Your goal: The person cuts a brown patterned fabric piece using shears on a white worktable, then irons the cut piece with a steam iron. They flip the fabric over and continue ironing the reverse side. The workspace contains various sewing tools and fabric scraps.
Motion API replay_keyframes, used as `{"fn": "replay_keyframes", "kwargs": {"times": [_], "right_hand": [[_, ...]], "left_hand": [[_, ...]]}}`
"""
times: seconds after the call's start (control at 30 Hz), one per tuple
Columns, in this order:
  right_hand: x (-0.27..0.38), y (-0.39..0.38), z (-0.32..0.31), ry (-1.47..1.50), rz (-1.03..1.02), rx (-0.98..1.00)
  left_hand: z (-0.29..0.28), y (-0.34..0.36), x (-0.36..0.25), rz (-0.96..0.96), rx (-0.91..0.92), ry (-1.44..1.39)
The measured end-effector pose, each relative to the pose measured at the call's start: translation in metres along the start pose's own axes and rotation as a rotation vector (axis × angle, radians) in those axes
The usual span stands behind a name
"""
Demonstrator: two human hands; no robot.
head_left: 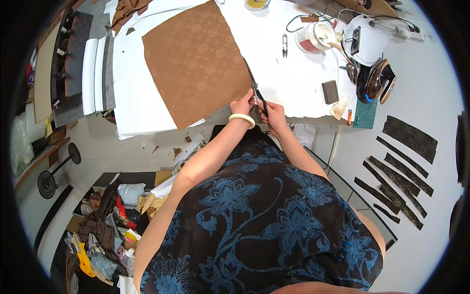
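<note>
A large brown patterned cloth lies on the white-covered table, its near corner reaching the front edge. My left hand, with a pale bangle at the wrist, pinches the cloth near its right lower corner. Black-handled scissors are gripped in my right hand. Their dark blades run along the right edge of the cloth, close to my left fingertips. How far the blades are apart is too small to tell.
Right of the cloth lie small thread snips and an open white tub. A dark block, an iron and a green cutting mat sit further right. Dark strips hang at right; a scrap-filled bin stands lower left.
</note>
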State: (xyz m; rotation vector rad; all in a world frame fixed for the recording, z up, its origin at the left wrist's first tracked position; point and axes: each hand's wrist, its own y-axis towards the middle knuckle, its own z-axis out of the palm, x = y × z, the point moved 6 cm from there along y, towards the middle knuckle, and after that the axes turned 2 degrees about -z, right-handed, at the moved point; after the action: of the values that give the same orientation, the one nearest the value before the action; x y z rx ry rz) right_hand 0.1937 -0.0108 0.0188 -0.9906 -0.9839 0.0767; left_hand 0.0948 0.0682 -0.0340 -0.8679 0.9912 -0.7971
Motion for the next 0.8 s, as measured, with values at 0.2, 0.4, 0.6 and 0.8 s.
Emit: {"fn": "replay_keyframes", "kwargs": {"times": [0.2, 0.4, 0.6, 0.8], "right_hand": [[0.006, 0.004, -0.001, -0.041, 0.024, -0.009], [0.015, 0.009, 0.004, -0.052, 0.008, 0.0], [0.021, 0.011, 0.001, -0.105, 0.012, 0.029], [0.026, 0.02, 0.006, -0.076, 0.007, 0.0]], "left_hand": [[-0.006, -0.002, -0.006, 0.05, 0.025, 0.066], [-0.006, -0.016, -0.01, 0.121, 0.034, 0.125], [-0.006, -0.019, -0.021, 0.204, 0.079, 0.191], [-0.006, -0.021, -0.022, 0.346, 0.144, 0.275]]}}
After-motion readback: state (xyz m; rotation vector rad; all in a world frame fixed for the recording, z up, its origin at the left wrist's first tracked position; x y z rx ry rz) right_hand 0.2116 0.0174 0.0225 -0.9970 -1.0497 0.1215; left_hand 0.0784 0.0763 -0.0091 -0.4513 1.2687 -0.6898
